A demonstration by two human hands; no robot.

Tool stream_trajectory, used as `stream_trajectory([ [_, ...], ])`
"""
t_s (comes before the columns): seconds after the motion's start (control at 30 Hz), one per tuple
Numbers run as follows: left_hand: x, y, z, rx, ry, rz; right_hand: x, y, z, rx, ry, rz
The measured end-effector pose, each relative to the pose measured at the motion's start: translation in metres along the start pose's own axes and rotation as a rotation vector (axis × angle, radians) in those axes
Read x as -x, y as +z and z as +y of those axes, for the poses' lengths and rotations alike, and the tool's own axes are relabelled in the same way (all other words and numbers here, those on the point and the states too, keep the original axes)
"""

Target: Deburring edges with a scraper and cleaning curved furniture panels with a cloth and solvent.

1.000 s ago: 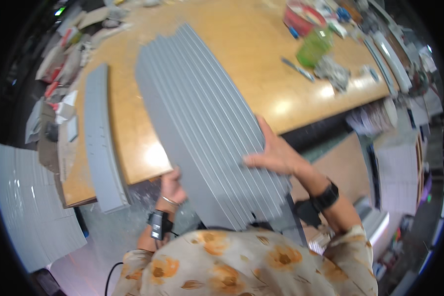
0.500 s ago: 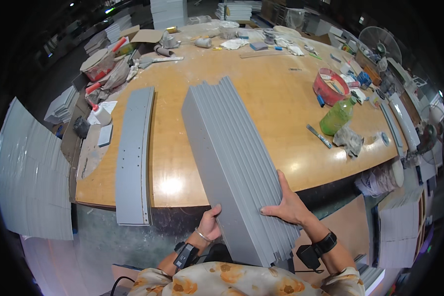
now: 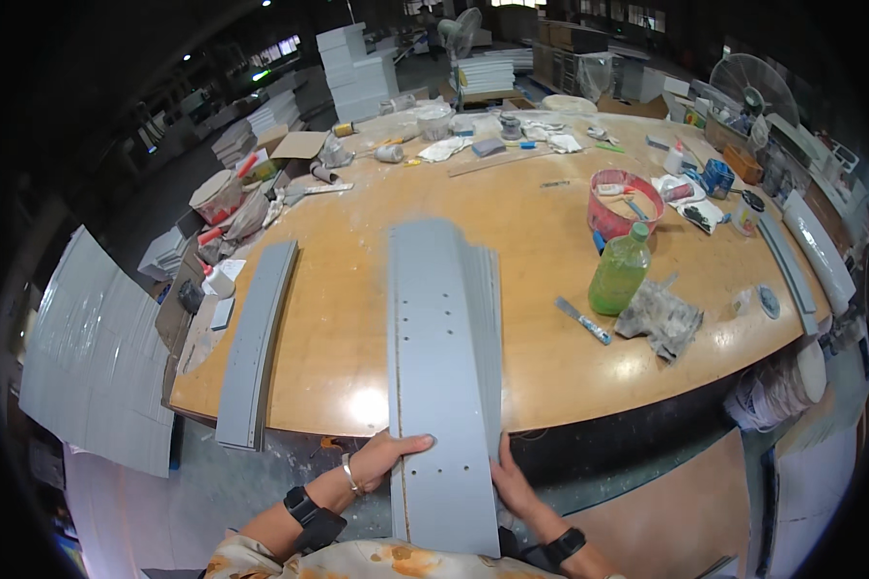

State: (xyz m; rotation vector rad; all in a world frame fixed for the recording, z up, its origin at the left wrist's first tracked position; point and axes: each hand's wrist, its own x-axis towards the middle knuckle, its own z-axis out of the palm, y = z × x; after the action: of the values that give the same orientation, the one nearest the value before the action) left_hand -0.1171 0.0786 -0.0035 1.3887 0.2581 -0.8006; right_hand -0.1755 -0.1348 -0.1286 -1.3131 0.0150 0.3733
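A stack of long grey panels (image 3: 444,386) with small drilled holes lies before me, its broad face up and its near end close to my body. The layered edges show along its right side. My left hand (image 3: 388,458) grips the left edge, thumb on the top face and fingers hidden beneath or behind. My right hand (image 3: 514,482) is held against the right side of the same stack, its fingertips partly hidden. Left of it, a smaller set of grey panels (image 3: 256,347) lies across the table's front edge, untouched.
On the wooden table (image 3: 541,386) stand a green bottle (image 3: 620,275) and a red tub (image 3: 628,207) at the right. A scraper (image 3: 583,320) and a grey rag (image 3: 658,318) lie near them. Tools and containers line the far edge. Wrapped white sheets (image 3: 97,357) stand at the left.
The panel stack has turned from resting on its side, edges upward, to broad face up, and now points straight ahead. Both hands still hold it. My view has tilted upward.
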Motion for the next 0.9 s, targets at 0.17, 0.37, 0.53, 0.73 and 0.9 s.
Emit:
stream_trajectory([
  [0.17, -0.008, 0.022, 0.006, -0.008, -0.058, -0.040, 0.019, -0.007, 0.020, -0.043, 0.045, -0.055],
  [0.37, -0.023, 0.031, 0.017, -0.048, -0.041, -0.077, 0.012, -0.004, 0.014, -0.476, 0.184, -0.137],
  [0.53, -0.026, -0.022, 0.014, -0.045, -0.021, -0.167, -0.011, 0.022, 0.033, -0.546, 0.238, -0.214],
  [0.73, 0.032, -0.105, -0.062, 0.236, 0.182, -0.041, -0.017, 0.046, -0.036, 0.268, 0.420, -0.280],
  [0.9, 0.042, -0.101, -0.133, 0.681, 0.237, 0.146, -0.043, -0.017, -0.087, 0.258, 0.305, 0.072],
])
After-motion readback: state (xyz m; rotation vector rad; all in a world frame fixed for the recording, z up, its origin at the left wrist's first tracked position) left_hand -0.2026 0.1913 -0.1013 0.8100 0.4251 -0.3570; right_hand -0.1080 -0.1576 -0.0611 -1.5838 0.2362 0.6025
